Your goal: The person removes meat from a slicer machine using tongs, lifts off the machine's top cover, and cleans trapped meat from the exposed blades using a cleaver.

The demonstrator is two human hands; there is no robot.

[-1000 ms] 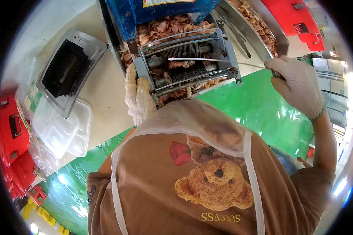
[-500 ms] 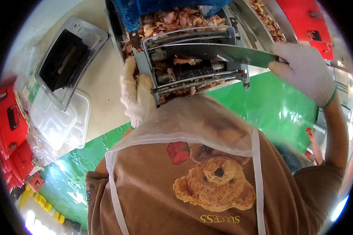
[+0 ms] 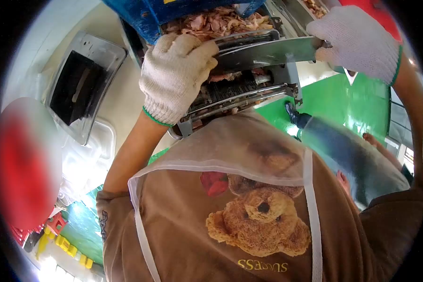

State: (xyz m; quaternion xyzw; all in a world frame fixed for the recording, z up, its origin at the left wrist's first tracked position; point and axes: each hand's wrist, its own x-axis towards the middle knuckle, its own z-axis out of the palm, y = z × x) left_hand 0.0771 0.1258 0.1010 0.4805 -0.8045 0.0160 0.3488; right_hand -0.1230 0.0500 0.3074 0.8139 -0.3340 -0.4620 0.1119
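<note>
My right hand (image 3: 362, 42), in a white knit glove with a green cuff, grips the handle end of a long, broad-bladed knife (image 3: 277, 53). The blade lies across a metal slicing unit (image 3: 293, 87) with a dark toothed roller and steel bars. My left hand (image 3: 176, 70), gloved alike, is closed at the blade's tip end, its fingers covering the tip. Scraps of meat (image 3: 230, 76) cling inside the unit under the blade. Sliced meat (image 3: 211, 23) is heaped just behind it, beneath a blue machine part (image 3: 141, 16).
A clear plastic cover with a dark opening (image 3: 96, 98) and translucent trays (image 3: 105, 136) lie on the table at left. A metal tray of meat pieces (image 3: 315, 8) is at upper right. Another person's leg (image 3: 333, 141) is close on the right, over the green floor (image 3: 362, 101).
My left hand has risen from the unit's left side to the blade's tip end. The knife and right hand moved slightly up. The other person's leg has come into view at right.
</note>
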